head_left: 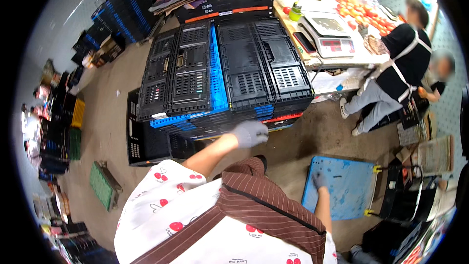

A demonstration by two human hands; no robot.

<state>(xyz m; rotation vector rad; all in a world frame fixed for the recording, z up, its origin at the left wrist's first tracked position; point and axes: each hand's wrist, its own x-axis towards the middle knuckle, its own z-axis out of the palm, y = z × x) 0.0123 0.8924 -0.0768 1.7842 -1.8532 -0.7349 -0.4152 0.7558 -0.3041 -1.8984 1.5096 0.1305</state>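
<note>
My left hand (250,134), in a grey glove, hangs in front of a stack of folded black plastic crates (246,84). Its fingers are loosely bent and apart, slightly blurred, with nothing seen in them. A blue folded crate (218,76) shows between the black ones. Low on the right, my right hand (320,180), also gloved in grey, appears over the blue platform of a hand trolley (344,190). Its fingers look loosely stretched, and no object shows in it. Whether it touches the platform I cannot tell.
An open black crate (139,139) stands on the floor left of the stack. Scales (325,29), a phone (306,42) and tomatoes (359,12) cover the table. A person in a white-strapped apron (398,63) works beside it. A green crate (103,186) lies left.
</note>
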